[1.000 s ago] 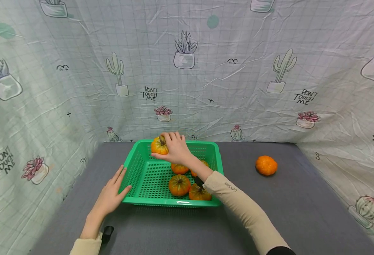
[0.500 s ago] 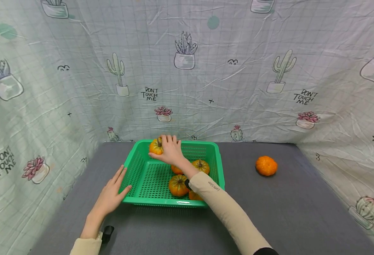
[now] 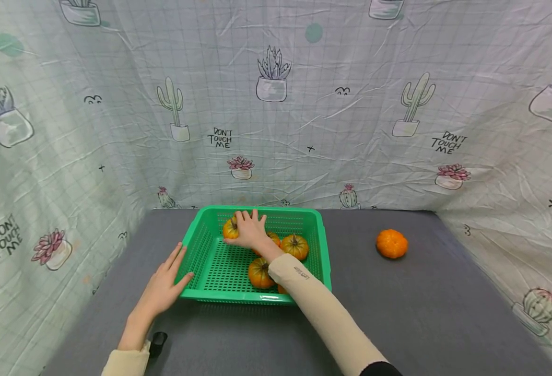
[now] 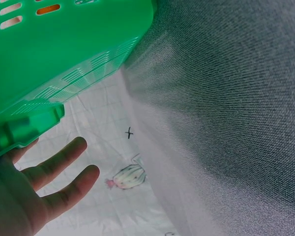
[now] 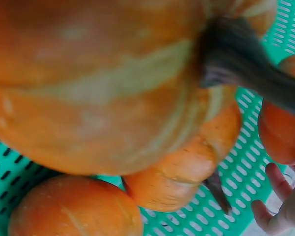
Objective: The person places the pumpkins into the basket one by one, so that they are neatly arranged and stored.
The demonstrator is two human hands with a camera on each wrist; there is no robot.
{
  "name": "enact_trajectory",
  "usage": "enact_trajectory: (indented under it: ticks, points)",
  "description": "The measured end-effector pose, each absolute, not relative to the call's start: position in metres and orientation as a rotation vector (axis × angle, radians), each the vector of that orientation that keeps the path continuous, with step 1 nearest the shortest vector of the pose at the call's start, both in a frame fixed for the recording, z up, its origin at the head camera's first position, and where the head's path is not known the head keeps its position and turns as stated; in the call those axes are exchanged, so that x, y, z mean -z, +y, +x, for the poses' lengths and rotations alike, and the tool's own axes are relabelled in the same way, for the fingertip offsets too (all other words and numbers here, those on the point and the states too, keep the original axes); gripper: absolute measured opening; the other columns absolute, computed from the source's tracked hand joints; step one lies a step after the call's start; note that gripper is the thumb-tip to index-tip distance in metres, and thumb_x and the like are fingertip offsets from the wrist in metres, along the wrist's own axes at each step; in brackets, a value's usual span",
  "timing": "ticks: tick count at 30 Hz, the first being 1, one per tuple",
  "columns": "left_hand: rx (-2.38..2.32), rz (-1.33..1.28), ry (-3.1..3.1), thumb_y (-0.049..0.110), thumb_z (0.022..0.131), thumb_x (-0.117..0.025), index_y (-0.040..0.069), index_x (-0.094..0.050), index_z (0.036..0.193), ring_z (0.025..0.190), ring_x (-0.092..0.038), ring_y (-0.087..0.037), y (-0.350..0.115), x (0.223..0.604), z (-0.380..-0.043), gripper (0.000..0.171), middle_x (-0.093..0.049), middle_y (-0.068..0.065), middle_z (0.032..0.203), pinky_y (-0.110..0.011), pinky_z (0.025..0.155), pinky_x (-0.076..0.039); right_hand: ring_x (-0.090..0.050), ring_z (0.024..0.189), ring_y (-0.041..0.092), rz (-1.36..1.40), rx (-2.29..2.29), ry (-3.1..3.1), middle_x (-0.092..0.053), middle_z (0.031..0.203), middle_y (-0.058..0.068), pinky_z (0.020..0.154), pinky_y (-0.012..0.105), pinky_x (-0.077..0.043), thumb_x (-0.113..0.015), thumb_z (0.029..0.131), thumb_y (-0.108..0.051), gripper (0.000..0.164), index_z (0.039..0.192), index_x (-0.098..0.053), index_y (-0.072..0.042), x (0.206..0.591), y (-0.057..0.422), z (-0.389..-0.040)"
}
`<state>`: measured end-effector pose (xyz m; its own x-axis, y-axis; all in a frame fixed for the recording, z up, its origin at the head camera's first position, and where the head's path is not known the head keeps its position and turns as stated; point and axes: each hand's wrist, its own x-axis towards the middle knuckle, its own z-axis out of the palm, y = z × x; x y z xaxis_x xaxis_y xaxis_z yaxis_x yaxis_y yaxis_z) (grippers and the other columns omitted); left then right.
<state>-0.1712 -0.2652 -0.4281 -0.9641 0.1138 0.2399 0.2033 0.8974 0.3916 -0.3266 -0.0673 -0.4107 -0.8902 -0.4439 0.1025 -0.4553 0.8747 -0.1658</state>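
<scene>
My right hand (image 3: 250, 231) reaches into the green plastic basket (image 3: 210, 297) and holds a small yellow-orange pumpkin (image 3: 230, 228) near the back wall, towards the left. Its fingers cover the right side of that pumpkin. In the right wrist view the right hand's fingers (image 5: 278, 182) show beside an orange pumpkin (image 5: 280, 132). Several more striped pumpkins, among them one at the right (image 3: 294, 246) and one nearer the front (image 3: 260, 273), lie in the basket, partly behind my forearm. My left hand (image 3: 161, 287) rests at the left rim with its fingers extended.
A lumpy bright orange fruit, like a small pumpkin (image 3: 392, 243), sits on the grey table cloth (image 3: 426, 313) to the right of the basket. Behind and at both sides hangs a cactus-print curtain (image 3: 304, 115). A black band (image 3: 157, 344) is at my left wrist.
My right hand has moved slightly left, then lowered the pumpkin into the basket's back left part. Its forearm has shifted left. The left hand has stayed at the rim.
</scene>
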Motion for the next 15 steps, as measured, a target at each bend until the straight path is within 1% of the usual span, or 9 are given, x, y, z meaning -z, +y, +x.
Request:
enact_trajectory:
  ticks: [5, 9, 15]
  points:
    - [0.606, -0.238, -2.852, 0.030, 0.090, -0.049, 0.006, -0.020, 0.143, 0.120, -0.033, -0.050, -0.267, 0.428, -0.171, 0.065, -0.014, -0.014, 0.150, -0.068, 0.084, -0.029, -0.031, 0.121, 0.031, 0.784, -0.218, -3.032, -0.042, 0.129, 0.002, 0.099, 0.058, -0.022, -0.056, 0.073, -0.063, 0.074, 0.130, -0.034, -0.021, 0.417, -0.068, -0.330]
    - [0.607, -0.240, -2.854, 0.030, 0.091, -0.049, 0.006, -0.019, 0.143, 0.120, -0.032, -0.050, -0.267, 0.428, -0.171, 0.065, -0.014, -0.014, 0.150, -0.068, 0.085, -0.029, -0.032, 0.121, 0.030, 0.853, -0.174, -3.050, -0.042, 0.130, 0.002, 0.098, 0.057, -0.023, -0.058, 0.072, -0.063, 0.074, 0.130, -0.034, -0.022, 0.420, -0.067, -0.331]
    - [0.606, -0.247, -2.853, 0.030, 0.090, -0.049, 0.006, -0.020, 0.143, 0.121, -0.032, -0.051, -0.265, 0.429, -0.172, 0.065, -0.015, -0.015, 0.149, -0.069, 0.085, -0.028, -0.031, 0.123, 0.028, 0.926, -0.134, -3.060, -0.037, 0.136, -0.001, 0.099, 0.057, -0.024, -0.062, 0.070, -0.061, 0.080, 0.134, -0.031, -0.025, 0.424, -0.063, -0.331]
